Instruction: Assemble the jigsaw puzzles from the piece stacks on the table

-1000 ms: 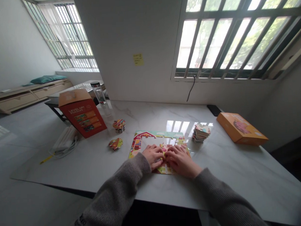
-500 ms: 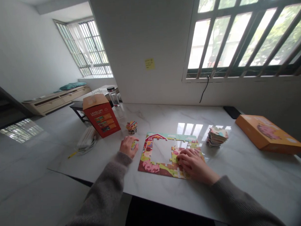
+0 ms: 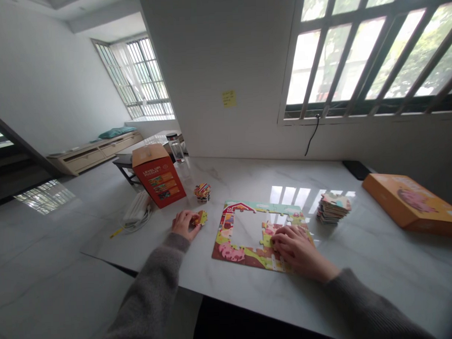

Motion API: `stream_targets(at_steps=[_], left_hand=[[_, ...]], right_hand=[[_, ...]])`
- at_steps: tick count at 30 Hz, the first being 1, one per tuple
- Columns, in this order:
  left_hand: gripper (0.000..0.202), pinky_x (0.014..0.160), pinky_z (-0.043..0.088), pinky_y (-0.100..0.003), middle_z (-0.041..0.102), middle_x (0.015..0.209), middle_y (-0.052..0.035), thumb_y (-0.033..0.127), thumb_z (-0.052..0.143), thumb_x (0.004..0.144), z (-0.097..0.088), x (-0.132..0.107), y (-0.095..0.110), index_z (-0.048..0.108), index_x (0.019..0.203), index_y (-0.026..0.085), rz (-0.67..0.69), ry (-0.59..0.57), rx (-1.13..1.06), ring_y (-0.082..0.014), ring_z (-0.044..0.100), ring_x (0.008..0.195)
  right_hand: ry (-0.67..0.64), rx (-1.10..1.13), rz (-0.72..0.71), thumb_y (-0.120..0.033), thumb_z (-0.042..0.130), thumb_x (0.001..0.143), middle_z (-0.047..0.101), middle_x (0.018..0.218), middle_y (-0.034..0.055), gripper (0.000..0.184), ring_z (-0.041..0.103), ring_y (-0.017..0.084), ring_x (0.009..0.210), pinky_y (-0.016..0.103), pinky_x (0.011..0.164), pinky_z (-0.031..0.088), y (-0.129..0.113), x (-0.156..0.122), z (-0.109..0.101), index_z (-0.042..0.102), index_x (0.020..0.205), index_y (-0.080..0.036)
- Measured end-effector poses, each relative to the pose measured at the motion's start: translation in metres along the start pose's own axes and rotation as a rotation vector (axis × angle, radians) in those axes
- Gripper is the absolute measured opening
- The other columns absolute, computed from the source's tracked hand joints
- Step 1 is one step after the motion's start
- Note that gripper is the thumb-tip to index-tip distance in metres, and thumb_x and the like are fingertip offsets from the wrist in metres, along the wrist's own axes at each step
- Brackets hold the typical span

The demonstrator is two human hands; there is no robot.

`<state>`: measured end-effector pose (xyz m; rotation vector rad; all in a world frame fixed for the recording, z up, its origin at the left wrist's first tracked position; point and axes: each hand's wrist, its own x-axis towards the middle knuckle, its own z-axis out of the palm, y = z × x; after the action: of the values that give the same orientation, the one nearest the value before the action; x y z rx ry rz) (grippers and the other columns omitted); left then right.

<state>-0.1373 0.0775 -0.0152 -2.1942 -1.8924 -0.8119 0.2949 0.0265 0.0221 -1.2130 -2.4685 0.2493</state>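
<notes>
A part-built jigsaw puzzle (image 3: pixel 232 250) lies flat on the table, its border joined around a bare gap, with a red barn at upper left and a pink pig at lower left. My right hand (image 3: pixel 296 248) rests on its right side, fingers bent and closed on a puzzle piece there; the fingertips hide most of it. Left of the puzzle, my left hand (image 3: pixel 185 224) has its fingers closed on the near edge of a yellow-green and orange puzzle piece (image 3: pixel 203 218). Whether more pieces lie under that one, I cannot tell.
A small stack of pieces (image 3: pixel 202 191) stands beyond my left hand, a taller stack (image 3: pixel 333 208) right of the puzzle. Around them are a red puzzle box (image 3: pixel 162 184), a power strip (image 3: pixel 137 208), a glass bottle (image 3: pixel 176 149), an orange box (image 3: pixel 416 202) and a dark phone-like slab (image 3: pixel 355 170).
My left hand has moved left and back from the puzzle, and more of the puzzle piece at its fingers shows. My right hand stays on the puzzle. The view has shifted slightly.
</notes>
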Motion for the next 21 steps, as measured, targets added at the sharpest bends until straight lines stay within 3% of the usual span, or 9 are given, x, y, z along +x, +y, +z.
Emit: stream_targets(at_steps=[8,11,17,21], left_hand=[[0.027,0.092,0.047,-0.041,0.064,0.109,-0.0065,0.025,0.065,0.077,0.003,0.002,-0.01,0.062,0.104,0.024,-0.012,0.009,-0.09,-0.0273,0.057,0.104],[0.025,0.093,0.047,-0.043,0.064,0.118,-0.0081,0.024,0.065,0.074,0.005,0.003,-0.013,0.064,0.099,0.024,0.031,0.028,-0.095,-0.0284,0.058,0.107],[0.01,0.091,0.046,-0.042,0.069,0.117,-0.0055,0.02,0.061,0.081,-0.001,0.002,-0.001,0.063,0.09,0.024,0.028,0.049,-0.088,-0.0272,0.058,0.105],[0.012,0.09,0.045,-0.04,0.068,0.118,-0.0054,0.021,0.065,0.079,-0.007,0.001,0.006,0.062,0.091,0.024,0.033,0.053,-0.089,-0.0265,0.059,0.103]], right_hand=[[0.006,0.019,-0.012,-0.03,0.051,0.096,0.064,0.118,0.0083,0.022,0.053,0.028,0.109,0.048,0.099,0.04,0.002,0.0,0.001,0.066,0.112,-0.029],[0.003,0.02,-0.005,-0.03,0.051,0.096,0.064,0.119,0.0083,0.022,0.053,0.028,0.109,0.049,0.098,0.04,0.0,0.0,-0.001,0.067,0.111,-0.029],[0.009,0.023,-0.009,-0.03,0.051,0.096,0.065,0.118,0.009,0.023,0.054,0.029,0.108,0.05,0.097,0.042,-0.001,0.0,-0.002,0.068,0.111,-0.03],[0.011,0.018,-0.026,-0.028,0.051,0.096,0.065,0.118,0.0087,0.023,0.054,0.028,0.109,0.049,0.097,0.042,0.001,0.0,-0.001,0.067,0.112,-0.03]])
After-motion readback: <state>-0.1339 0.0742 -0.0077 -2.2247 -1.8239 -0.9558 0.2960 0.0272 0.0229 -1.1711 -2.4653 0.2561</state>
